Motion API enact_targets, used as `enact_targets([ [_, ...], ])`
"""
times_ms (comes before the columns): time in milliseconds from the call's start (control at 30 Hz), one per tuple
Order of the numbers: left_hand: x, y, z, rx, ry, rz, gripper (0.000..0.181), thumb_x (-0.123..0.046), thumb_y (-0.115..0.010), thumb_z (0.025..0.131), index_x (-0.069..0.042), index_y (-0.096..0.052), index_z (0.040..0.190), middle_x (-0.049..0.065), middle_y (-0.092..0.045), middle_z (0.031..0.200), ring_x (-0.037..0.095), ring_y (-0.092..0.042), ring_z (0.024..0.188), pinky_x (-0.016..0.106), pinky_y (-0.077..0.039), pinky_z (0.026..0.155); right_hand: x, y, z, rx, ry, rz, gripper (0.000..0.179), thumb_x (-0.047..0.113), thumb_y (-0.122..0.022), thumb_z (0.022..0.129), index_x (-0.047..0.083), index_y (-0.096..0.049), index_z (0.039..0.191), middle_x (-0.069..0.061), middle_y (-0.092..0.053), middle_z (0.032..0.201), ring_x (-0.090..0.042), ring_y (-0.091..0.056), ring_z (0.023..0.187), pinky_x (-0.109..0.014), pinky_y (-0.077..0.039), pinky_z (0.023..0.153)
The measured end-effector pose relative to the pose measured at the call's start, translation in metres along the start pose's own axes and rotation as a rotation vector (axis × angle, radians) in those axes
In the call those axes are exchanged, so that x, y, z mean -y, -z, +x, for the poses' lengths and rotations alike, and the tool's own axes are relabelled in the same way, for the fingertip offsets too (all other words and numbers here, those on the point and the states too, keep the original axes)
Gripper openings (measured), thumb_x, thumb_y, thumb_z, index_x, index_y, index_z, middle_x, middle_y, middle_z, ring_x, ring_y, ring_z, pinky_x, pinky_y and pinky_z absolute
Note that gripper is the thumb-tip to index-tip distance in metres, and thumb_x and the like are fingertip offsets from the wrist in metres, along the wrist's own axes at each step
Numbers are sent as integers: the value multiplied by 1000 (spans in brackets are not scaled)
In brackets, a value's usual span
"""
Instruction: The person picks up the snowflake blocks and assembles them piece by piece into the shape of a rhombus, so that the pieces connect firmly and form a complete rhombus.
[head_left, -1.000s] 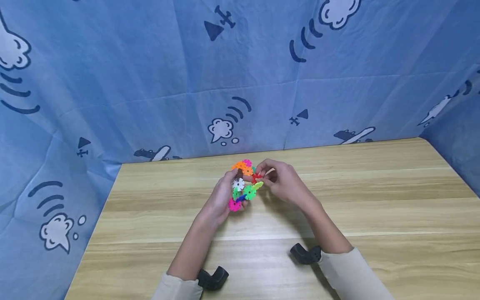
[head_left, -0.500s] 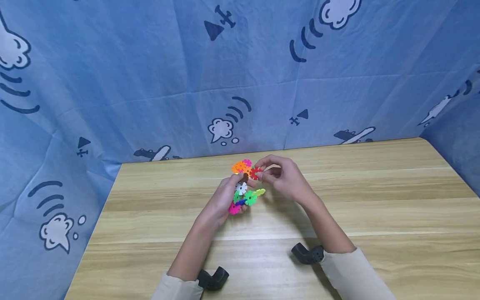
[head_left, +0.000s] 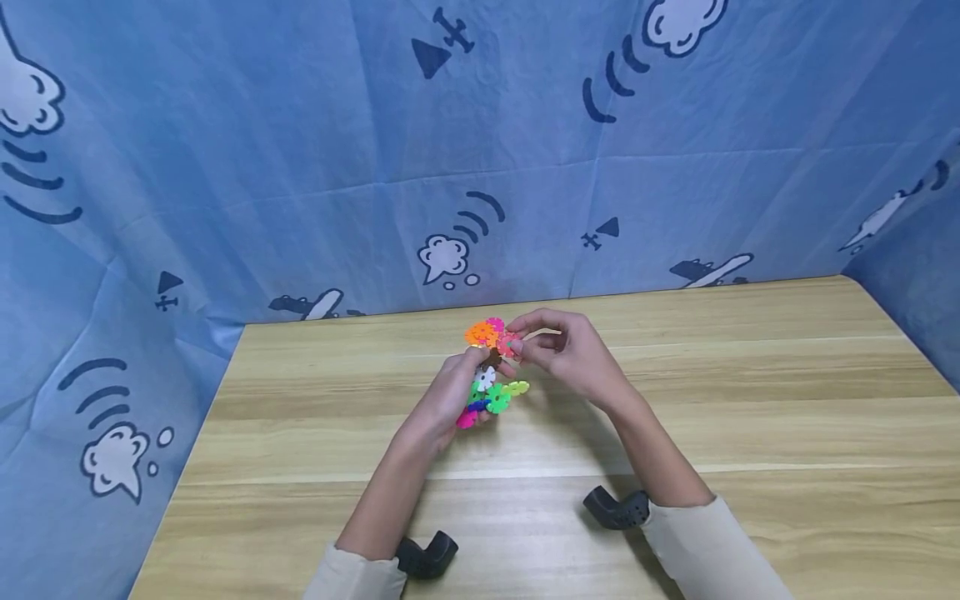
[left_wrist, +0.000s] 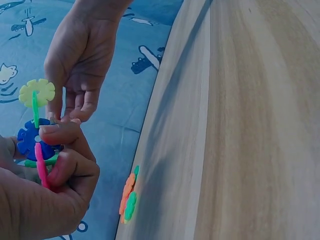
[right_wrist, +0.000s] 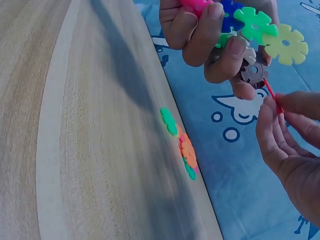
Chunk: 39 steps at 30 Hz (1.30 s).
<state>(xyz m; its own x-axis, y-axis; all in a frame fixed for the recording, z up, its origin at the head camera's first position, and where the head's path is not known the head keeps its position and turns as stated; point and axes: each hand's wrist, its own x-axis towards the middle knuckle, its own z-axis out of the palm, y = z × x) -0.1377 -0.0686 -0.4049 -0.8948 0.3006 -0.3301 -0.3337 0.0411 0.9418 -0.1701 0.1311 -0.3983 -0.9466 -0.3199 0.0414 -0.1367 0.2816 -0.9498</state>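
My left hand (head_left: 444, 392) grips a string of interlocking notched plastic discs. In the right wrist view a pink disc (right_wrist: 196, 5), a blue disc (right_wrist: 231, 21), a green disc (right_wrist: 255, 25), a yellow disc (right_wrist: 294, 45) and a dark brown disc (right_wrist: 251, 75) show in it. Its curled fingers hide part of the string. My right hand (head_left: 573, 354) pinches a red disc (right_wrist: 273, 97) between thumb and fingertips. Seen edge-on in the right wrist view, the red disc meets the brown one's rim; whether it sits in a notch, I cannot tell.
Several loose orange, green and pink discs (right_wrist: 187, 150) lie by the far edge of the wooden table (head_left: 525, 533), just beyond the hands. Behind rises a blue patterned cloth (head_left: 300, 167). Black curved mounts (head_left: 427, 557) sit at both wrists.
The red disc in my right hand has shifted slightly up and turned its face toward the head camera. My left hand has tilted the string a little, bringing the brown disc rightward, close to the red one.
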Motion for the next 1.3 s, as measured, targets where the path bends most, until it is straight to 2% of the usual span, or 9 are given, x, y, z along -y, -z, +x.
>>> enact_targets([
  [133,-1,-1,0,-41,-15,65,45,-33,-37,107,-2,-70,112,0,-59,79,11,-48,53,20,-37,45,0,1,-1,9,32,-17,27,4,-79,95,3,-78,122,-15,-78,122,-20,-78,92,-31,-66,82],
  [300,0,0,-1,-106,-76,246,42,-31,-43,104,-3,-74,108,-3,-50,65,11,-42,51,21,-34,46,0,1,-1,31,65,-58,27,4,-79,97,2,-78,124,-15,-79,122,-23,-78,97,-25,-65,83],
  [400,1,0,0,-117,-94,315,42,-31,-42,103,-5,-75,107,-5,-44,56,11,-38,48,22,-32,45,1,1,-1,40,78,-73,28,0,-76,97,-1,-77,126,-17,-79,123,-22,-78,100,-22,-64,85],
  [600,1,-1,-1,-160,-99,321,40,-29,-45,102,-4,-77,100,-3,-51,64,10,-40,50,21,-33,45,3,-4,-1,32,85,-69,27,1,-76,98,-1,-78,124,-17,-80,122,-17,-76,92,-34,-67,83],
  [733,0,-1,-2,-187,-112,320,39,-27,-47,100,-1,-77,97,-2,-55,69,10,-42,52,21,-34,46,4,-7,-1,27,85,-59,25,2,-75,99,2,-79,123,-17,-79,122,-11,-75,91,-30,-66,82],
  [933,-2,-1,-3,-206,-116,308,40,-27,-48,99,-1,-77,95,-3,-53,65,9,-39,49,21,-31,44,4,-9,-1,20,88,-50,24,2,-76,99,3,-80,123,-16,-80,122,-14,-77,96,-23,-64,82],
  [1033,-3,-2,-3,-220,-134,321,40,-28,-48,98,-1,-77,92,-1,-57,71,10,-40,51,22,-31,46,4,-9,-1,22,84,-38,25,2,-76,98,1,-79,123,-17,-80,122,-14,-78,94,-27,-66,82],
  [1200,-2,-1,-3,-242,-163,363,40,-29,-48,97,-6,-78,85,4,-71,88,14,-49,67,26,-38,57,5,-11,-1,23,70,-19,25,1,-77,97,-3,-78,122,-20,-80,119,-11,-78,86,-39,-68,81],
  [1300,-2,1,-3,-251,-164,382,40,-29,-48,97,-7,-78,83,8,-74,92,17,-52,75,29,-39,62,4,-13,-1,25,71,-14,25,0,-78,96,-3,-78,121,-21,-80,117,-10,-77,85,-38,-68,80],
])
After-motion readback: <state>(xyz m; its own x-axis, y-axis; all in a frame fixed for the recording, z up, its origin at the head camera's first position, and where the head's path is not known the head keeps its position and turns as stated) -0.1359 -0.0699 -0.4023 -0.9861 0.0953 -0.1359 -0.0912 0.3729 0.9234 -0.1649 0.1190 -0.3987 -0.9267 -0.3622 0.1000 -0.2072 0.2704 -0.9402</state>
